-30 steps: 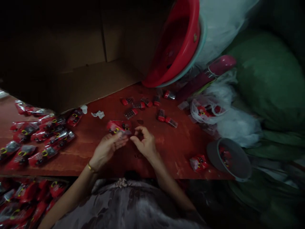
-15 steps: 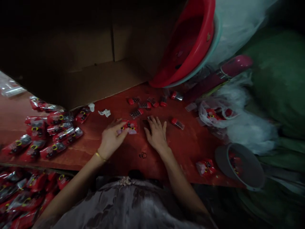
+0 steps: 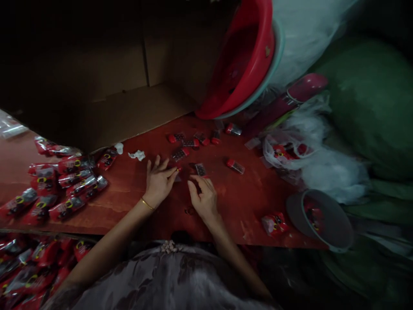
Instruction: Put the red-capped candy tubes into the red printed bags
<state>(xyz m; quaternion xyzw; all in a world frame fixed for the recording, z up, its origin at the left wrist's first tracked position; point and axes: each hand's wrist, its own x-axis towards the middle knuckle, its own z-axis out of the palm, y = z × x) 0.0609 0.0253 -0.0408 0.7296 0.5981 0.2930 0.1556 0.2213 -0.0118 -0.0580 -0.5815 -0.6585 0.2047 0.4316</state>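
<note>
My left hand [image 3: 159, 183] pinches a small red printed plastic packet [image 3: 179, 168] between thumb and forefinger, the other fingers spread. Most of the packet is hidden or blurred. To its right is my right hand [image 3: 204, 199], low over the table, thumb and curled fingers apart and nothing visible between them. Just beyond its fingertips lies a small clear container with dark contents [image 3: 200, 169]. Several similar red-capped containers [image 3: 180, 153] lie farther back, with another red-capped container [image 3: 235, 166] to the right. A small dark ring-shaped item [image 3: 189, 211] rests between my wrists.
A big cardboard box [image 3: 142, 107] stands behind, beside tilted red [image 3: 266, 64] and pale-blue basins [image 3: 278, 47]. Filled red packets [image 3: 67, 206] pile up at left. On the right are a pink flask [image 3: 303, 88], plastic bags [image 3: 335, 172] and a grey bucket [image 3: 295, 211].
My left hand has gone from lying over the flat packet to pinching it. The right hand has drawn back and curled its fingers, uncovering the clear container. The view has shifted slightly.
</note>
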